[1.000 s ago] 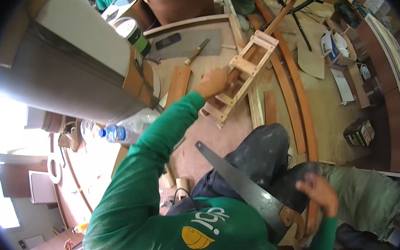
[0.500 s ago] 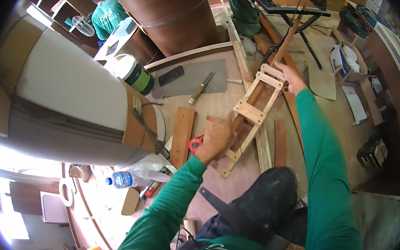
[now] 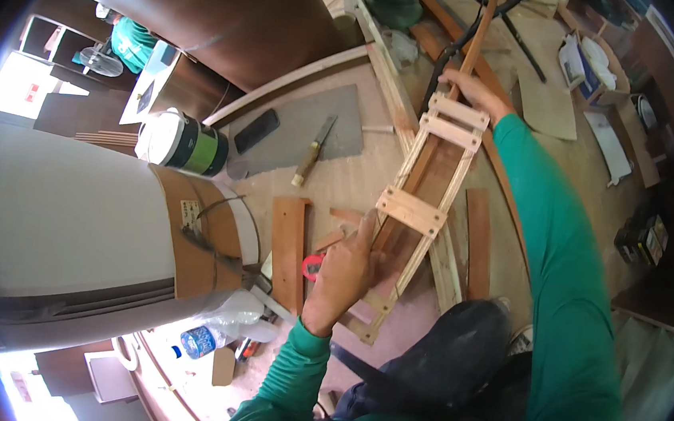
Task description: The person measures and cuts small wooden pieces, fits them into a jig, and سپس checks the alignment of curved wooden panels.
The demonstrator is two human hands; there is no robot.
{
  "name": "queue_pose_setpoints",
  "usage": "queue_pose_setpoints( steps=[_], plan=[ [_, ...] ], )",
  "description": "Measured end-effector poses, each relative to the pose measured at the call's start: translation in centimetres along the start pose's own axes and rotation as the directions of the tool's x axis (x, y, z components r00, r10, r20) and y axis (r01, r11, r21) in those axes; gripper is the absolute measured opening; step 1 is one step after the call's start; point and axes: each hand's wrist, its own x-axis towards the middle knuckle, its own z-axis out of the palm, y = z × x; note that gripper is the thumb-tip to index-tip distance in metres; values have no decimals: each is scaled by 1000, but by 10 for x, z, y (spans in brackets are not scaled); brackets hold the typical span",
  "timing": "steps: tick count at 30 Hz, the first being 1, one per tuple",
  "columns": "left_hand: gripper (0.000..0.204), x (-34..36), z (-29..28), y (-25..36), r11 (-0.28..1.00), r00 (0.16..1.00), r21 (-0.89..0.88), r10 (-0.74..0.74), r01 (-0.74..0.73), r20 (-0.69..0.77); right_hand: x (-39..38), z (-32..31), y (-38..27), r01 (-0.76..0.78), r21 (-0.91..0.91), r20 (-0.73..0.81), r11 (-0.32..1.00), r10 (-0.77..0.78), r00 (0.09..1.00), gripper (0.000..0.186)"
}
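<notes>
A light wooden frame with cross pieces [image 3: 409, 210] lies slanted before me, with a long reddish-brown strip [image 3: 479, 30] running through it and beyond. My left hand [image 3: 342, 273] is closed at the frame's near left side, index finger along it. My right hand [image 3: 475, 94] grips the strip at the frame's far end. Left of the frame lie a short plank [image 3: 287, 250], a red tape measure [image 3: 312, 266] partly hidden, and a wooden-handled knife [image 3: 309, 160]. A saw blade [image 3: 347, 365] shows low, by my knee.
A phone [image 3: 257, 131], a bucket [image 3: 182, 146] and a large wrapped roll [image 3: 71, 227] are at left, with a bottle [image 3: 199, 342] below. A co-worker [image 3: 131, 44] is at back left. Boxes [image 3: 594, 69] stand right, near a black folding stand [image 3: 526, 59].
My right hand has left the saw by my knee and reached forward onto the far end. My left hand slid back along the frame's near section. The view has shifted.
</notes>
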Motion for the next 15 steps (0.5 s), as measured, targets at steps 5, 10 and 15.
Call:
queue_pose_setpoints(
  steps=[5,10,15],
  plan=[
    [63,0,0,-5,1000,998,-21,15,-16,-59,-1,16,-13,-90,213,-64,973,106,992,44],
    [69,4,5,-5,998,994,-4,70,-70,-88,13,-11,-11,-156,186,-240,970,198,950,60],
    [70,9,9,-9,985,985,-90,140,-150,-103,29,-29,3,-107,172,-184,979,139,973,63]
  ],
)
